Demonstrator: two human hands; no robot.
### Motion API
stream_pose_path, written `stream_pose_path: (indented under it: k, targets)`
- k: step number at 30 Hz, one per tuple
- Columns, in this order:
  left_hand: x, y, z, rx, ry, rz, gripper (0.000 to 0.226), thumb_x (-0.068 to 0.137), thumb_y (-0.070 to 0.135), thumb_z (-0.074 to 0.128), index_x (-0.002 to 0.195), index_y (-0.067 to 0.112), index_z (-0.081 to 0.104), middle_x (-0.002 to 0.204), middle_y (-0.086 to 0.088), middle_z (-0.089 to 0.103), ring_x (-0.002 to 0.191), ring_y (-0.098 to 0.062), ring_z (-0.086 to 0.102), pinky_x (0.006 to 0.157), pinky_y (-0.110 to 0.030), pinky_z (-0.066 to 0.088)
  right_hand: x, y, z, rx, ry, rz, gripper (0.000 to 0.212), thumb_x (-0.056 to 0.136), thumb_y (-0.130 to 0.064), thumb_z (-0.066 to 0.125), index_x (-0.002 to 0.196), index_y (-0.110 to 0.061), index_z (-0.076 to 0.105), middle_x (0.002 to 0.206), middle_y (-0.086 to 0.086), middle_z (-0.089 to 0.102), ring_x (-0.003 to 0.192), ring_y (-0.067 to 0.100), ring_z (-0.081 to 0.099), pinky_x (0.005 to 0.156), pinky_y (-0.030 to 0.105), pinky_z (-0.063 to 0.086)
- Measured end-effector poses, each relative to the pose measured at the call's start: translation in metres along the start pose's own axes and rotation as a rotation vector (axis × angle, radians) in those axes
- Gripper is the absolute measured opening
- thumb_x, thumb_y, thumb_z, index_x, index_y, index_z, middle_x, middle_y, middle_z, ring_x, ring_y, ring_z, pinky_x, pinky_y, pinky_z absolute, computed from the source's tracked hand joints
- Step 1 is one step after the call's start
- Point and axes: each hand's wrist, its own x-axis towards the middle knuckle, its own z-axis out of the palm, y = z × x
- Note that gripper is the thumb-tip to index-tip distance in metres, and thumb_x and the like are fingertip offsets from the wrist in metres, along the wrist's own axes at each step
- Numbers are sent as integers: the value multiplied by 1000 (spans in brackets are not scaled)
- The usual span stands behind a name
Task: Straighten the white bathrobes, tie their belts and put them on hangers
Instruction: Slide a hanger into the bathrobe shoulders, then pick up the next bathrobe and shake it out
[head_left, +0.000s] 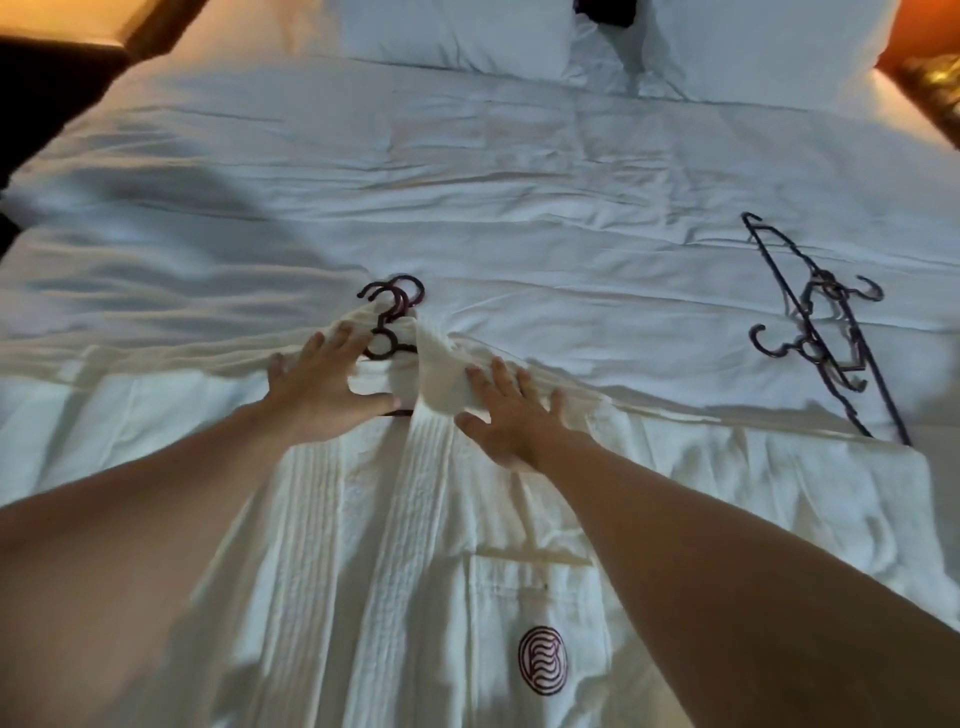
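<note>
1. Right now you are at the hanger step: a white bathrobe (395, 545) lies front-up on the bed (467, 182), collar end away from you, and a dark hanger (390, 322) already sits in its neck opening, with several hooks sticking out past the collar.

2. Your left hand (317, 384) rests on the left side of the collar, fingers mostly straight and spread, thumb reaching toward the middle; it presses the cloth and does not appear to clench it.

3. Your right hand (511, 410) lies flat on the right collar fold and shoulder, fingers extended, also pressing and not pinching.

4. Judging from this, you are smoothing the collar around the hanger. The next move likely calls for drawing both lapels evenly over the hanger's shoulders, then seeing to the belt; no belt is visible, so I cannot tell whether it is tied.

5. As for looks, the bathrobe has ribbed lapels running toward you, a chest pocket with a round dark-red wave logo (543, 659), and sleeves spread out to both sides.

6. Well apart to your right, a loose bunch of spare hangers (821, 332) lies on the bed, with two pillows (452, 36) at the far end.
</note>
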Motion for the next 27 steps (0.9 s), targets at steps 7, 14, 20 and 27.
stream_pose_path:
  k: [7,14,20,27]
  targets:
    - [-118,40,-14,35,224,337,57,70,22,81,123,34,65,149,-4,51,128,-31,58,88,-53,52,-173,32,-31,230,156,193,63,100,-36,49,157,-38,22,170,-5,-9,157,21,2,123,56,3]
    - [-201,205,-25,-54,-1,532,48,69,37,79,110,54,59,142,22,46,112,-4,66,78,-31,54,-376,116,-54,526,72,430,46,94,-36,55,139,-28,56,146,0,50,127,15,53,104,17,40]
    - [-305,361,-47,-123,-226,786,23,83,45,53,97,59,41,130,29,44,128,5,45,104,-12,31,-539,180,-86,582,222,544,38,91,-28,53,127,-26,66,136,2,60,121,20,59,99,28,48]
    - [-449,497,-28,-85,-274,885,23,94,37,59,116,44,54,134,16,53,116,-4,54,96,-21,42,-731,245,-73,677,487,586,14,88,-26,62,95,-36,69,101,-2,65,95,19,64,84,29,52]
